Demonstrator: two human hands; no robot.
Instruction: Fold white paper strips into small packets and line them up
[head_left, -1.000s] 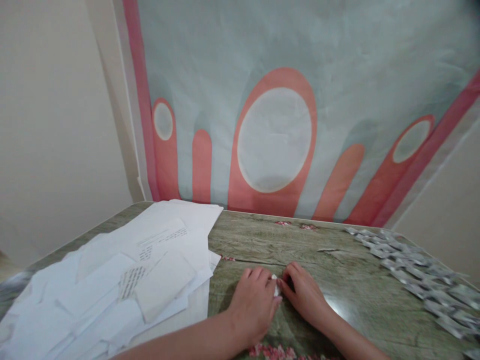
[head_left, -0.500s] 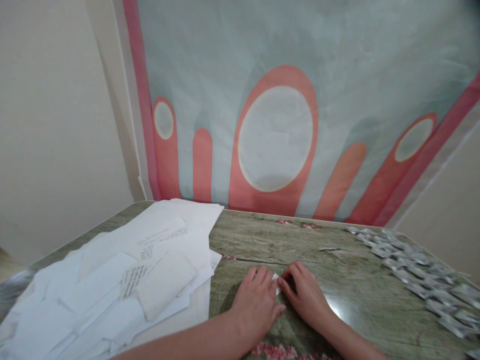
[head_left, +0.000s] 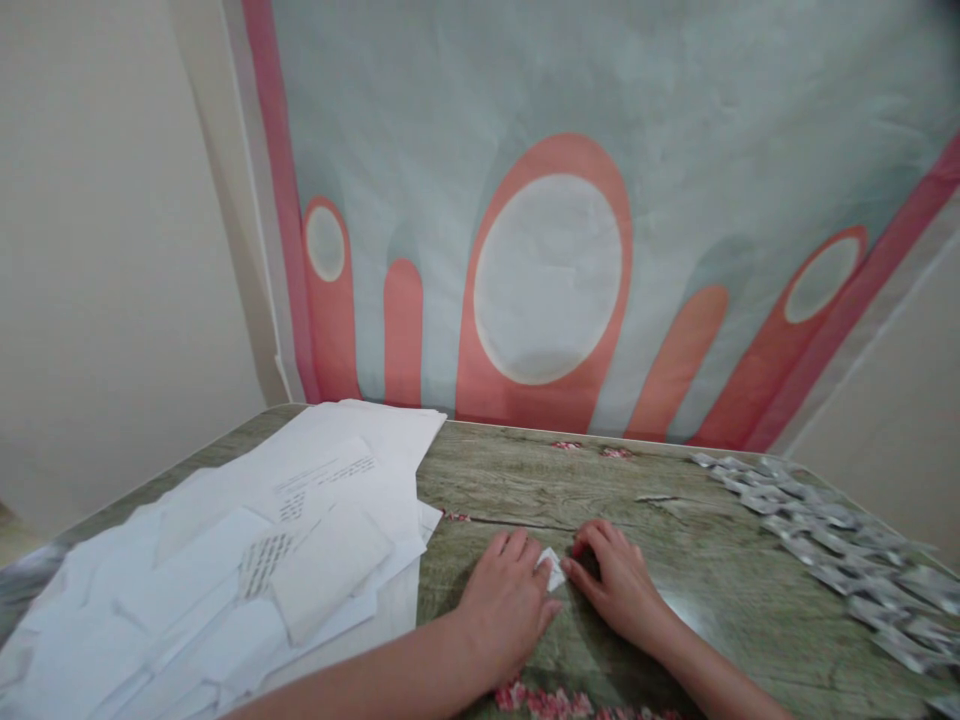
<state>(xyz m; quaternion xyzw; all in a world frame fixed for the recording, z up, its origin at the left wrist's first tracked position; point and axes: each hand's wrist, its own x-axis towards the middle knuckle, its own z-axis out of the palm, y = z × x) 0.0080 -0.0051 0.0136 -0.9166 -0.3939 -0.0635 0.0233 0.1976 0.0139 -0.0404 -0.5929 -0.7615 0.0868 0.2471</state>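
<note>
A small folded white paper (head_left: 553, 569) lies on the wood-patterned tabletop between my two hands. My left hand (head_left: 508, 598) rests over its left part, fingers bent and closed on it; that side is hidden beneath them. At the right corner of the folded paper, my right hand (head_left: 616, 582) has its thumb against the edge, and the other fingers curl inward. How firmly the right fingertips hold the corner is hard to make out.
A large loose pile of white paper sheets (head_left: 322, 540), some printed, covers the table's left side. Several rows of folded silvery-grey pieces (head_left: 840, 550) lie along the right. Behind the table (head_left: 510, 470) hangs a grey-green sheet with coral shapes (head_left: 547, 280).
My hands have drawn slightly apart, and more of the folded paper shows between them. The right hand has shifted a little to the right. The pile and the grey pieces stay put.
</note>
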